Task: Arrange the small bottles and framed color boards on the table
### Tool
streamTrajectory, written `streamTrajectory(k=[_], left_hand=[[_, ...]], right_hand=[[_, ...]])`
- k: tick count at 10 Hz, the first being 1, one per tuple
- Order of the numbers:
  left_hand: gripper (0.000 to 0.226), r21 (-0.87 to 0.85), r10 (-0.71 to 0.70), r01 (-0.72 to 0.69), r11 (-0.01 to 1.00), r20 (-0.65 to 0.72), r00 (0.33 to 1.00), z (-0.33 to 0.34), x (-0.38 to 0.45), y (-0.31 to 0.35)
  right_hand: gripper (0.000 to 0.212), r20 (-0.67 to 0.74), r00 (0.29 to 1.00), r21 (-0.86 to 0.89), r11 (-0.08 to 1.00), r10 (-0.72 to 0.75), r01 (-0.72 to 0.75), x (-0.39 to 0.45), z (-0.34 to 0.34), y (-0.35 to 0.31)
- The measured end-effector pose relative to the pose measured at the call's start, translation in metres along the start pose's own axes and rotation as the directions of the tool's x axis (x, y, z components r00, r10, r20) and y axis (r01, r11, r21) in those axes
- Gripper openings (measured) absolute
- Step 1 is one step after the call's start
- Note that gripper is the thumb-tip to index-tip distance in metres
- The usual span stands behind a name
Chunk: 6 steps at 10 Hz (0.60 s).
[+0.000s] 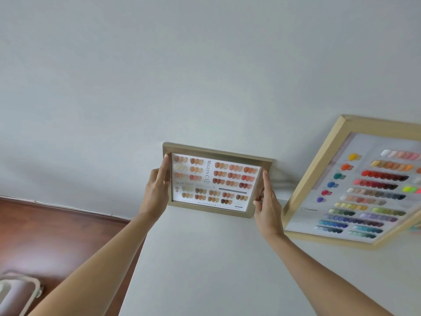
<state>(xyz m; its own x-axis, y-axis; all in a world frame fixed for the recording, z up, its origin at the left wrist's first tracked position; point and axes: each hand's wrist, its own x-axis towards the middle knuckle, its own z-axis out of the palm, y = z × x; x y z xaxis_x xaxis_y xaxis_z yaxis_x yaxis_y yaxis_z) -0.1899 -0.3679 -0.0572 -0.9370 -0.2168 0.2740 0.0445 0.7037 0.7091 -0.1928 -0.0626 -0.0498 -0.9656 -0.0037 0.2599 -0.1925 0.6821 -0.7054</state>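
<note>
- Head view: your left hand and right hand both grip the small framed color board, one on each short side.
- Left fingers are stretched flat and straight along the frame's left edge, tips near its top left corner. The thumb is hidden, so I can't tell how it grips.
- Right fingers run up the frame's right edge, index tip just below the top right corner. Your right thumb crosses the frame's bottom right corner from the front, so that hand is closed on the frame.
- The board sits between your two palms, tilted, its right end lower than its left. It's at the far edge of the white table, up against the white wall. Can't tell whether its bottom edge touches the table or is lifted.
- Board face: rows of nude, orange and brown nail swatches, "MIGEEN C" printed sideways, "024" printed just beside your left fingers.
- To the right of your right fingers, near but not touching them: the large framed color board, light wood frame, rows of multicolour swatches, "128" printed at its lower left. It's cut off by the right edge of the picture and blurred there.
- To the left of your left forearm: dark red-brown floor. A pale rounded object sits in the bottom left corner; can't tell what it is.
</note>
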Motion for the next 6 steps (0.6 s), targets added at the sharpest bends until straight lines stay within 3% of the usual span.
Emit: streamTrajectory(k=[3, 4, 6], left_hand=[[0.090, 0.040, 0.021, -0.021, 0.999, -0.015, 1.000, -0.010, -0.014, 0.017], [0.093, 0.048, -0.049, 0.051, 0.998, -0.026, 0.998, -0.015, -0.027, 0.024], [0.086, 0.159, -0.002, 0.014, 0.987, -0.080, 0.997, -0.027, -0.063, 0.045]], right_hand=[[0.110, -0.003, 1.000, -0.028, 1.000, 0.010, -0.010, -0.007, -0.009, -0.015], [0.112, 0.007, 1.000, -0.065, 0.998, 0.020, -0.019, -0.017, -0.015, -0.020], [0.091, 0.048, 0.999, -0.069, 0.997, 0.023, -0.020, -0.059, -0.048, -0.034]])
